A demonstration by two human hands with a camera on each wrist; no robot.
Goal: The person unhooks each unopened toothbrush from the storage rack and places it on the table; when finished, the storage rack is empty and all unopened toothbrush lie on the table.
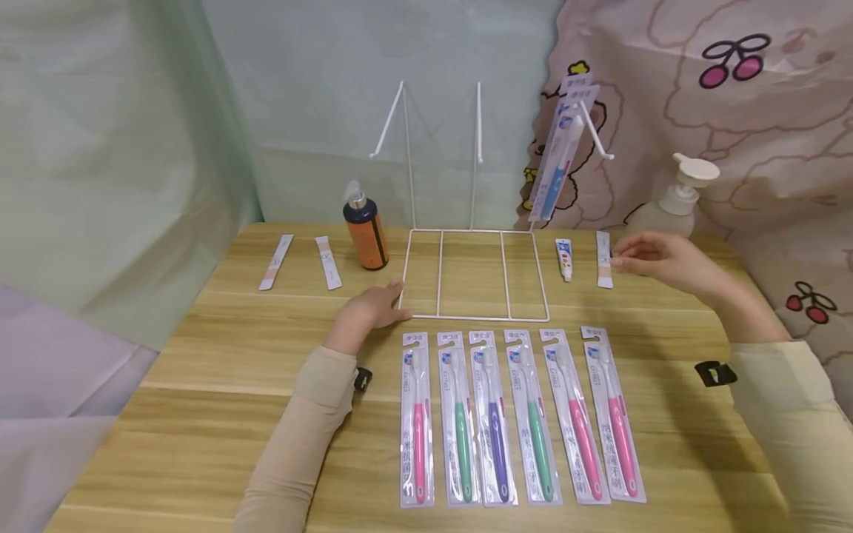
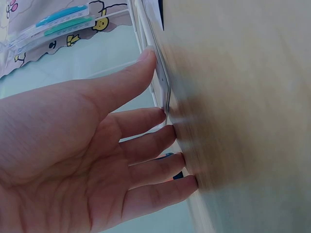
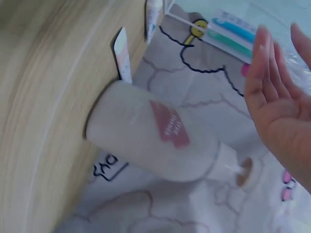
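My left hand (image 1: 375,305) rests at the near left corner of a white wire display rack (image 1: 480,319). In the left wrist view its thumb (image 2: 146,60) lies against the wire, and the fairly straight fingers reach down to the tabletop. On the right, my right hand (image 1: 669,260) hovers with nothing in it, in front of a cream pump bottle (image 1: 666,215) and beside a slim stick packet (image 1: 603,260). Packaged toothbrushes (image 1: 556,159) hang on the rack's right hook. Several more packaged toothbrushes (image 1: 494,429) lie in a row before the rack.
An orange and dark pump bottle (image 1: 366,235) stands left of the rack. Two more stick packets, a left one (image 1: 276,263) and a right one (image 1: 328,263), lie farther left. A small toothpaste tube (image 1: 564,259) lies right of the rack. Cloth hangs behind the wooden table (image 1: 220,414).
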